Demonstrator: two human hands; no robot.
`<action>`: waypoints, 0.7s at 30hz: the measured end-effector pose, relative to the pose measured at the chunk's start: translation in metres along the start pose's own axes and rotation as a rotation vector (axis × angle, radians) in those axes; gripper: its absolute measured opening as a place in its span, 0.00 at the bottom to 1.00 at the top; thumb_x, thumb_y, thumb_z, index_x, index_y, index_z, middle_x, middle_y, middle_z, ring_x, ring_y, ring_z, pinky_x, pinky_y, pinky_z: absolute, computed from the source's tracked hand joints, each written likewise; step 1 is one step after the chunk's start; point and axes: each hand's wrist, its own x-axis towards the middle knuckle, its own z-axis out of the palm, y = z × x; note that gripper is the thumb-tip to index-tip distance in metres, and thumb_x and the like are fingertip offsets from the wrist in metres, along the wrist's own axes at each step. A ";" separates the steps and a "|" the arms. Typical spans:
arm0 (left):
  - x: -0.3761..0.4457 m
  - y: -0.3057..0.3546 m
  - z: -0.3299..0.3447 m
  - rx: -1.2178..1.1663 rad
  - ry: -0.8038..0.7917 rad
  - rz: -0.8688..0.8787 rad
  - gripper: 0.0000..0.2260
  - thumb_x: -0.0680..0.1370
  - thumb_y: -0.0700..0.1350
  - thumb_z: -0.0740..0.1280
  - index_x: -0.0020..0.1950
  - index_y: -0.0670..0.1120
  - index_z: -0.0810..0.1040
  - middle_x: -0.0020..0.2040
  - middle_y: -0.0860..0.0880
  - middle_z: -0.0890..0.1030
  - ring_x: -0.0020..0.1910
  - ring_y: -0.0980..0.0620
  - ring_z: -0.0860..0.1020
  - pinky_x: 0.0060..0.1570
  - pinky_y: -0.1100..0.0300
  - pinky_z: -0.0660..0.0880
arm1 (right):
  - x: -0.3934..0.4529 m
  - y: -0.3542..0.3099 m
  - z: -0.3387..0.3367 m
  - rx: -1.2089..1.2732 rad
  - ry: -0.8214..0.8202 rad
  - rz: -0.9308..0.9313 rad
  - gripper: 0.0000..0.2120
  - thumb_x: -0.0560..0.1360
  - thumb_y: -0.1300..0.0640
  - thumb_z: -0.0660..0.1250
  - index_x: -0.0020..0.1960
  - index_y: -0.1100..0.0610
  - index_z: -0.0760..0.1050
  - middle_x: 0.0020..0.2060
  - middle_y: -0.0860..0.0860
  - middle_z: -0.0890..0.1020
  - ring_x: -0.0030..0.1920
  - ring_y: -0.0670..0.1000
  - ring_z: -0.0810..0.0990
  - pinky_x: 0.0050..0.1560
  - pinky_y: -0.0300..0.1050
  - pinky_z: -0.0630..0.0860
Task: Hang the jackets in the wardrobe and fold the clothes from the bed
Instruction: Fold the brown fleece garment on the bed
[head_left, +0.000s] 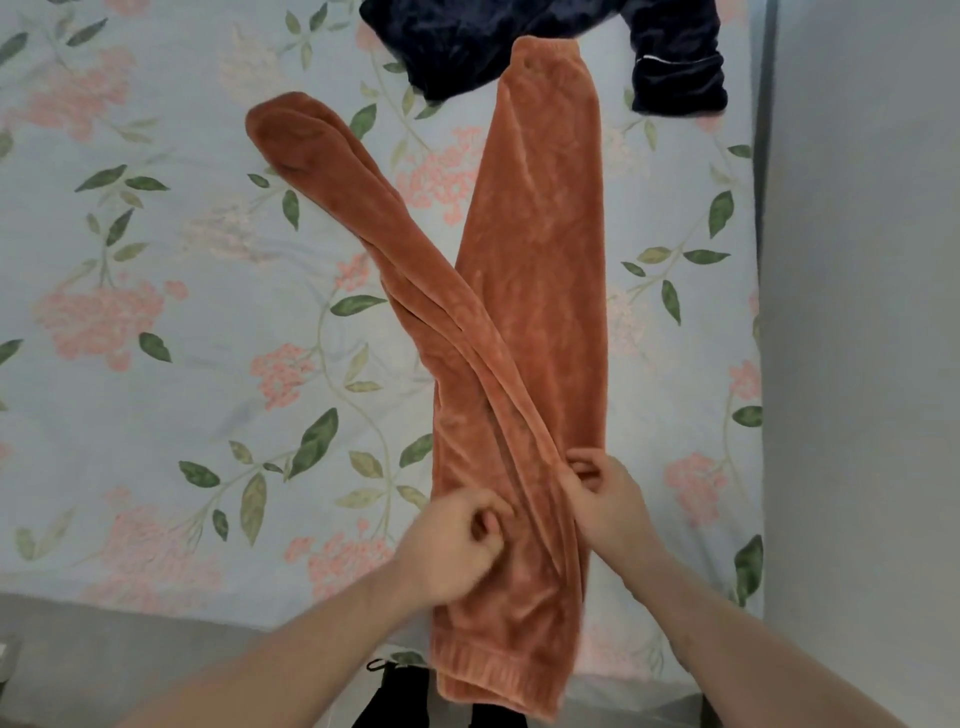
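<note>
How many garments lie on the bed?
2: orange fleece trousers in the middle, gripped by both hands; a dark navy garment at the far edge, partly out of frame. More may be hidden.

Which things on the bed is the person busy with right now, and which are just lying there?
Busy with:
- orange fleece trousers, legs crossed on the bed
- left hand pinching the trousers near the waist
- right hand gripping the trousers' right edge

Just lying there:
- dark navy garment at the far edge, probably waiting to be folded
- floral bedsheet underneath
</note>
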 end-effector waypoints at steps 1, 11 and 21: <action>0.007 -0.003 -0.015 -0.031 0.075 -0.024 0.13 0.72 0.46 0.66 0.55 0.56 0.83 0.43 0.60 0.81 0.43 0.60 0.80 0.52 0.59 0.78 | 0.005 -0.010 0.006 -0.028 -0.023 -0.030 0.17 0.75 0.41 0.73 0.61 0.46 0.78 0.53 0.44 0.81 0.50 0.44 0.82 0.58 0.46 0.79; 0.071 -0.009 -0.097 -0.077 0.412 -0.164 0.15 0.75 0.57 0.73 0.57 0.52 0.77 0.57 0.53 0.77 0.45 0.55 0.81 0.45 0.60 0.74 | 0.053 -0.084 0.024 0.158 0.188 -0.056 0.09 0.80 0.53 0.64 0.41 0.52 0.76 0.34 0.47 0.80 0.40 0.55 0.80 0.42 0.49 0.75; 0.115 0.001 -0.080 0.102 0.171 -0.326 0.07 0.73 0.52 0.72 0.41 0.51 0.77 0.40 0.54 0.82 0.44 0.51 0.82 0.45 0.56 0.79 | 0.092 -0.042 -0.020 0.008 0.317 0.191 0.08 0.81 0.56 0.66 0.52 0.58 0.82 0.42 0.53 0.81 0.52 0.61 0.82 0.54 0.48 0.74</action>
